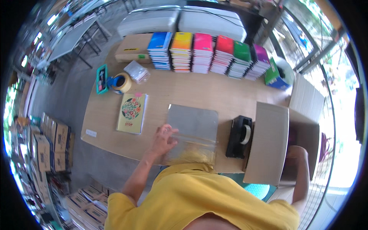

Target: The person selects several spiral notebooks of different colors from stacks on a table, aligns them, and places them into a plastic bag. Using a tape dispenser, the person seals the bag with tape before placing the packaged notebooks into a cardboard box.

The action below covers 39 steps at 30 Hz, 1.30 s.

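Note:
A flat, shiny grey sheet (195, 120) lies on the table in front of me, its near part reflecting yellow. At its left edge is my left hand (164, 140), fingers loosely bent and apart, with nothing in it. My right hand (296, 151) reaches into an open cardboard box (268, 142) on the right; its fingers are hidden inside. Between sheet and box stands a black tape dispenser (238, 137) with a pale roll. Left of the sheet, a cream notebook (132, 114) with a floral circle lies flat.
Stacks of notebooks in several colours, including a blue stack (159, 51), line the far side beside a closed carton (133, 48). Tape rolls (121, 82), a teal tray (102, 79) and a plastic packet (137, 72) sit far left. A green-and-blue holder (277, 76) stands far right.

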Available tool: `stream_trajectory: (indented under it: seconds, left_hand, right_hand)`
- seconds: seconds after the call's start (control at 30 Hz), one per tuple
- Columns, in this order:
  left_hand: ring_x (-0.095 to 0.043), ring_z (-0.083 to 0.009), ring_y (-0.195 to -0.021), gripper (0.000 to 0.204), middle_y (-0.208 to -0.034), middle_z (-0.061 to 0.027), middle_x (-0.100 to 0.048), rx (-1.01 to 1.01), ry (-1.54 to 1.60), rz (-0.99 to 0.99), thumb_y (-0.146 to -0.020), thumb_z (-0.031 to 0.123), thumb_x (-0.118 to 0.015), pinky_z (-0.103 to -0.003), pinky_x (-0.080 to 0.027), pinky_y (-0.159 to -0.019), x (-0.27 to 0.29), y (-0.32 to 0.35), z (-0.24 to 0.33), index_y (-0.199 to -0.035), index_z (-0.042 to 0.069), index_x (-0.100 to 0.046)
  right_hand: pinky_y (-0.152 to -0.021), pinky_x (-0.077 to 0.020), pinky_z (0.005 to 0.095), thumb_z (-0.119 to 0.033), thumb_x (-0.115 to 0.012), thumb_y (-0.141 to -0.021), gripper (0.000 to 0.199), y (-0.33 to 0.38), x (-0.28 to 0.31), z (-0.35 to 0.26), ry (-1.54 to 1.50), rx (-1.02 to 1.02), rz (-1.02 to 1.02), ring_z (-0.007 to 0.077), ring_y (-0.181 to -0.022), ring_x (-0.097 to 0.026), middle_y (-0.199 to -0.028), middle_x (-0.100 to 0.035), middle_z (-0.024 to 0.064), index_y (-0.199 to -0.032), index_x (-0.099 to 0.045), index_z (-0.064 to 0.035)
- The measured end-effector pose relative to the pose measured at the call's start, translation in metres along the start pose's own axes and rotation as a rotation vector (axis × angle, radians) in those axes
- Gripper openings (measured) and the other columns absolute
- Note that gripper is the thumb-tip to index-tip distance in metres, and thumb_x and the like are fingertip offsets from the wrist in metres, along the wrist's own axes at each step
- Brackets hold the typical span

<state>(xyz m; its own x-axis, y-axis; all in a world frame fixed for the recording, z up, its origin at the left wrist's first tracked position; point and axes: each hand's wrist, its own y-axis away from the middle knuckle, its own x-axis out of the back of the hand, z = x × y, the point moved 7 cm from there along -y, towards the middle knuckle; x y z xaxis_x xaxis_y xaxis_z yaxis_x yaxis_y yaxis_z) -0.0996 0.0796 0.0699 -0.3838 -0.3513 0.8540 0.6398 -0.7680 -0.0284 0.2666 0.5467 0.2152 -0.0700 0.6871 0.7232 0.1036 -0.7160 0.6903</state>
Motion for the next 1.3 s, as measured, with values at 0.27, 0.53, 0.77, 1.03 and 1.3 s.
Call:
stream_trajectory:
  seconds: [0.27,0.53,0.77,1.03,1.3]
  left_hand:
    - [-0.057,-0.032,-0.117,0.05,-0.126,-0.0121,-0.06,0.054,0.349,-0.428,-0.077,0.033,-0.079,-0.044,-0.047,-0.099,-0.023,-0.005,-0.039,-0.12,0.01,-0.065]
    - [-0.062,-0.0286,-0.097,0.027,-0.107,-0.0124,-0.067,0.216,0.252,0.714,-0.083,0.032,-0.074,-0.04,-0.05,-0.085,0.218,-0.238,-0.145,-0.102,0.012,-0.071]
    - [-0.061,-0.0329,-0.102,0.038,-0.098,-0.0175,-0.069,0.356,0.309,0.456,-0.073,0.043,-0.08,-0.043,-0.049,-0.089,0.195,-0.378,-0.208,-0.093,0.011,-0.074]
    - [-0.059,-0.0342,-0.111,0.063,-0.11,-0.0201,-0.066,0.377,0.083,0.583,-0.069,0.044,-0.084,-0.046,-0.046,-0.095,0.21,-0.358,-0.244,-0.116,0.007,-0.065]
    - [-0.061,-0.0292,-0.114,0.054,-0.128,-0.0165,-0.06,0.198,1.75,0.179,-0.095,0.033,-0.064,-0.042,-0.052,-0.097,0.196,-0.329,-0.154,-0.134,-0.001,-0.046]
  right_hand:
    - [-0.047,-0.049,0.0236,-0.016,-0.064,-0.089,0.027,0.149,0.112,-0.099,-0.185,0.683,0.425,0.0161,-0.055,-0.059,-0.069,-0.058,0.0038,-0.112,-0.061,-0.001]
    - [-0.069,-0.0486,0.0398,-0.023,-0.071,-0.085,0.018,0.195,-0.053,-0.492,0.352,1.777,0.323,0.0294,-0.075,-0.063,-0.084,-0.066,0.0096,-0.092,-0.065,-0.0066]
    - [-0.089,-0.0537,0.0425,-0.025,-0.064,-0.087,0.038,0.056,-0.086,-0.752,-0.126,1.059,0.616,0.0368,-0.103,-0.066,-0.114,-0.064,0.0248,-0.108,-0.057,0.0055]
    - [-0.082,-0.0561,0.0485,-0.005,-0.064,-0.083,0.038,0.081,-0.106,-0.773,-0.604,1.032,0.539,0.0455,-0.101,-0.064,-0.116,-0.055,0.0272,-0.116,-0.046,0.0027]
    - [-0.062,-0.0556,0.0297,-0.029,-0.083,-0.076,0.055,0.09,-0.084,-0.718,-0.792,1.421,0.16,0.0226,-0.075,-0.067,-0.095,-0.069,0.0171,-0.117,-0.063,0.0017]
